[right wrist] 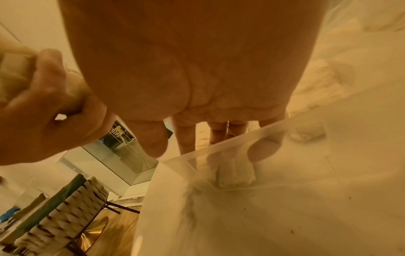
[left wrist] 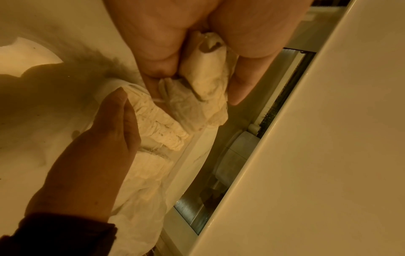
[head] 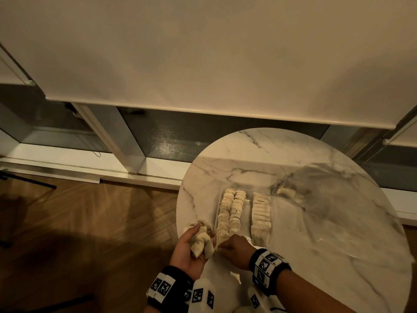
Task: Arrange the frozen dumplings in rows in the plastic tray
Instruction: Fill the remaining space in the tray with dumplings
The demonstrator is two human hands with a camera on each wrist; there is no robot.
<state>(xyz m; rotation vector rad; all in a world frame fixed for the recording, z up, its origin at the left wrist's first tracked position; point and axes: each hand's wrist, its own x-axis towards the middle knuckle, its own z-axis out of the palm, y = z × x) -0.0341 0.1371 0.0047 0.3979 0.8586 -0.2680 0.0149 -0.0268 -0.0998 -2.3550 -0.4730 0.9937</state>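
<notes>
Left hand [head: 190, 251] clamped on a bunch of frozen dumplings [head: 201, 241], just left of the clear plastic tray [right wrist: 219, 147]. Right hand [head: 234, 249] fingers straight, together, pressing the near dumpling [right wrist: 236, 175] below them. Best to keep rows tight, feeding one dumpling at a time.

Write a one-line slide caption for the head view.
Left hand holds spare dumplings; right hand sets one into the tray.
</notes>
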